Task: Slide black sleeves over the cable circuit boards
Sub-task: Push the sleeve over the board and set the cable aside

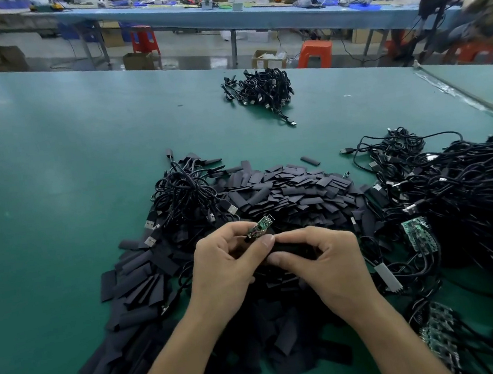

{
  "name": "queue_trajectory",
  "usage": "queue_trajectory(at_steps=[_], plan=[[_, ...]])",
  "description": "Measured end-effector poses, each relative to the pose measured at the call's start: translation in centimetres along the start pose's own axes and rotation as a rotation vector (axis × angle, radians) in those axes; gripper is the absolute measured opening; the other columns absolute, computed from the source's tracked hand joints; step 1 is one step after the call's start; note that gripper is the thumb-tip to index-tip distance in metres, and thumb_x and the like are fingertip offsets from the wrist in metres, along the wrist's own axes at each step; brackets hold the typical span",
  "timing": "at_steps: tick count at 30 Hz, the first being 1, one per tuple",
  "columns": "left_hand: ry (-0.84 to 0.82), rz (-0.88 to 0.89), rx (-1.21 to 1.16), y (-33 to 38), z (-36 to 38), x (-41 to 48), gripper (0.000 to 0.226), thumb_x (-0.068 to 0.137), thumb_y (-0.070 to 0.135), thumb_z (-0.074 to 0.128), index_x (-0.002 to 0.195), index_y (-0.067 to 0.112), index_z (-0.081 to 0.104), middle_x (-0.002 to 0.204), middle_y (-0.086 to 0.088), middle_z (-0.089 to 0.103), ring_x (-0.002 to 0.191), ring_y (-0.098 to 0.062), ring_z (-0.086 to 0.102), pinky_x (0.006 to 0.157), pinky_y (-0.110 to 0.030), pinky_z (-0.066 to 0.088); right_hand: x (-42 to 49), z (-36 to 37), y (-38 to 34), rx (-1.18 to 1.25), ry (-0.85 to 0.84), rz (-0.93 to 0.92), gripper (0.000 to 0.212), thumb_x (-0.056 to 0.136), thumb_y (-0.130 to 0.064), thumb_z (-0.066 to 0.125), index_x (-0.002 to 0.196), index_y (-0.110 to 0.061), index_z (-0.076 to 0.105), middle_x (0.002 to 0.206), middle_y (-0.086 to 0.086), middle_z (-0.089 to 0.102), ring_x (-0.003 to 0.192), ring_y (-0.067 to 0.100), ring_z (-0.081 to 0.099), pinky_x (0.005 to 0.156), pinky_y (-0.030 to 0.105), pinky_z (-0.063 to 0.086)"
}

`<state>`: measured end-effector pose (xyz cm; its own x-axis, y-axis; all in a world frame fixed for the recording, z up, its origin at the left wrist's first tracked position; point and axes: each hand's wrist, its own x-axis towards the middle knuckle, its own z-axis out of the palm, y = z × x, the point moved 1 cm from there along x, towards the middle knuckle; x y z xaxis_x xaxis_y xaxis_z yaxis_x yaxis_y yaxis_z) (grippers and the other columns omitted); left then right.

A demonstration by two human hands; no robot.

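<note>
My left hand (222, 271) pinches a small green circuit board (259, 227) on a black cable, the board's far end sticking up past my fingers. My right hand (327, 264) grips a flat black sleeve (291, 248) just to the right of the board, thumb and forefinger closed on it. The sleeve's left end meets my left thumb; whether it overlaps the board is hidden by my fingers. Both hands hover over a big heap of loose black sleeves (296, 192) on the green table (50, 181).
A tangle of black USB cables (183, 195) lies behind my left hand. A larger cable mass with bare green boards (417, 233) fills the right side. A separate cable bundle (263, 88) sits far back. Seated people and orange stools are beyond the table's far edge.
</note>
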<state>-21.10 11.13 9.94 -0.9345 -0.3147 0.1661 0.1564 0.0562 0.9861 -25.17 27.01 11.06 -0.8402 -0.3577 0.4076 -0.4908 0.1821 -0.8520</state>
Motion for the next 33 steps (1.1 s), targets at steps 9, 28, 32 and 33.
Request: queue_trajectory(at_steps=[9, 28, 32, 33], plan=[[0.007, -0.007, -0.015, -0.59, -0.13, 0.19, 0.021, 0.082, 0.004, 0.080, 0.091, 0.021, 0.071, 0.075, -0.002, 0.075, 0.058, -0.010, 0.063, 0.047, -0.020, 0.049, -0.01, 0.22, 0.48, -0.166, 0.010, -0.095, 0.035, 0.075, -0.019, 0.086, 0.105, -0.034, 0.075, 0.088, -0.017, 0.070, 0.084, 0.005, 0.068, 0.073, 0.013, 0.049], [0.020, -0.020, -0.059, -0.37, -0.17, 0.29, 0.021, 0.080, -0.002, 0.079, 0.092, 0.012, 0.069, 0.074, -0.002, 0.075, 0.057, -0.006, 0.066, 0.045, -0.018, 0.049, 0.04, 0.28, 0.85, -0.208, 0.037, -0.106, 0.024, 0.078, -0.019, 0.083, 0.101, -0.023, 0.079, 0.090, -0.016, 0.072, 0.085, 0.004, 0.069, 0.075, 0.024, 0.055], [0.024, -0.029, -0.065, -0.35, -0.18, 0.31, 0.022, 0.080, -0.002, 0.078, 0.094, 0.010, 0.067, 0.074, -0.002, 0.075, 0.057, -0.006, 0.065, 0.046, -0.019, 0.050, -0.02, 0.28, 0.67, -0.232, 0.023, -0.096, 0.027, 0.078, -0.021, 0.084, 0.104, -0.025, 0.078, 0.093, -0.017, 0.071, 0.089, 0.005, 0.067, 0.078, 0.029, 0.056], [0.027, -0.029, -0.065, -0.36, -0.18, 0.30, 0.022, 0.080, -0.003, 0.078, 0.094, 0.010, 0.067, 0.074, -0.002, 0.075, 0.056, -0.006, 0.064, 0.046, -0.019, 0.050, -0.05, 0.29, 0.61, -0.246, 0.017, -0.096, 0.028, 0.077, -0.022, 0.084, 0.104, -0.026, 0.078, 0.094, -0.018, 0.071, 0.090, 0.004, 0.067, 0.079, 0.029, 0.055]])
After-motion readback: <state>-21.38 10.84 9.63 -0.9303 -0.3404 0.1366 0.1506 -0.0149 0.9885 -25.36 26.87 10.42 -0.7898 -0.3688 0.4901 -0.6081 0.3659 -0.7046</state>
